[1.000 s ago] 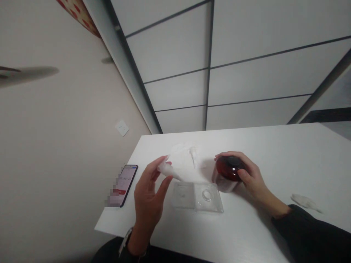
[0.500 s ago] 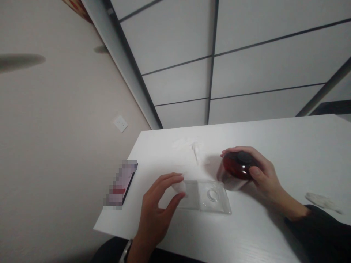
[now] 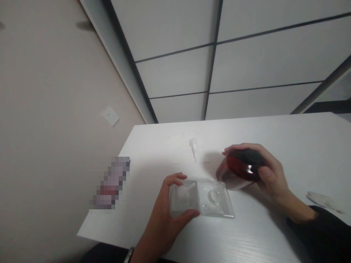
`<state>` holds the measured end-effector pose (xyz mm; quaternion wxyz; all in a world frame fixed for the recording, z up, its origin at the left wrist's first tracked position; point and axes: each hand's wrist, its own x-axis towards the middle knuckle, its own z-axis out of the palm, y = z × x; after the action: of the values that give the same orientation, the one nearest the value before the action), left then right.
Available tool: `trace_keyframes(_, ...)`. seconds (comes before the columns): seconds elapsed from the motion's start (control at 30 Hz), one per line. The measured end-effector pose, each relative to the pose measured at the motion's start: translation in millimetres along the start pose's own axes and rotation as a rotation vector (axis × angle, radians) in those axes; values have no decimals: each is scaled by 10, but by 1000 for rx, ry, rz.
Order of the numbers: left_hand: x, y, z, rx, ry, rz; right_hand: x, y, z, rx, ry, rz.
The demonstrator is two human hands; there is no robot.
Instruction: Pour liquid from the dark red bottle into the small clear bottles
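Observation:
My left hand spans the left half of a clear plastic hinged case, thumb at the near edge and fingers at the far edge. The case lies unfolded on the table, and a faint whitish patch shows in its left half. A round raised ring marks its right half. My right hand is wrapped around a dark red, see-through bottle with a black cap. The bottle leans a little to the right, just behind the case's right half; whether its base touches the table I cannot tell.
A thin white item lies behind the case on the white table. A blurred-out flat object is at the table's left edge. Another whitish item lies at the right, near my sleeve. Wall and cabinet panels stand behind.
My left hand has let go of a small whitish round thing over the case and spread to grip the case's edges. The bottle has tilted slightly rightward in my right hand.

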<state>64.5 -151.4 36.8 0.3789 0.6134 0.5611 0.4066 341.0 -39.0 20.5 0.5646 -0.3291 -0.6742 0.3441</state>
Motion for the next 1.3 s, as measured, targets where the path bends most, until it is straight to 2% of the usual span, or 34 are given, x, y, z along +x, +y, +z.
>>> trace_keyframes(0.1,12,2,7,-13,-85,-2,0,-16,-1,7,-3,15)
trace_keyframes(0.2,12,-19,2,-76,-42,-9,-6,-24,4,21,-2,32)
trace_keyframes(0.33,8,-35,3,-80,-93,-20,-8,-20,17,34,8,25)
trace_keyframes(0.47,17,-31,12,-146,-53,-53,-14,0,21,37,11,26)
trace_keyframes(0.57,23,-32,16,-117,-90,-42,-24,30,18,53,15,31)
trace_keyframes(0.7,28,-31,13,-130,-46,-67,-34,59,8,60,14,30)
trace_keyframes(0.8,36,-29,10,-104,-85,-49,-41,66,7,56,12,42)
trace_keyframes(0.93,46,-32,13,-130,-35,-70,-49,67,11,58,22,53)
trace_keyframes(1.07,45,-21,16,-109,-111,-37,-45,59,13,69,12,59)
trace_keyframes(1.17,41,-4,12,-133,-71,-60,-37,54,16,73,13,58)
trace_keyframes(1.3,48,15,-4,-86,-135,-53,-31,59,18,81,5,42)
